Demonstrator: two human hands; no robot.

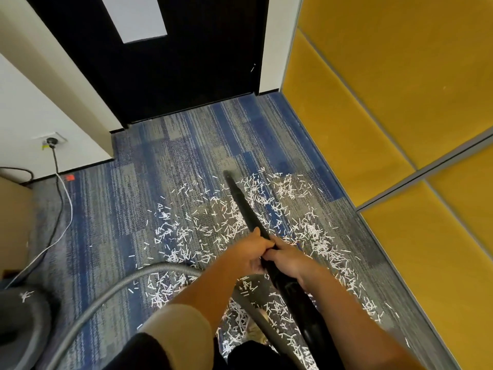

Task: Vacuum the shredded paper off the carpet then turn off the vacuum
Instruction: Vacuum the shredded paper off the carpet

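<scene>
Striped blue-and-grey carpet (165,161) in front of the black door (186,76), strewn with shredded paper (317,236).
The white strips lie scattered well short of the door; off to its left, cables (66,209) run across the carpet near a grey vacuum canister (21,324).

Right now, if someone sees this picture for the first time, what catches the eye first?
White shredded paper lies scattered across the middle of the blue-grey carpet. The left hand and right hand grip a black vacuum wand at the centre, its tip pointing toward the black door. Bright yellow wall panels fill the right side.
</scene>
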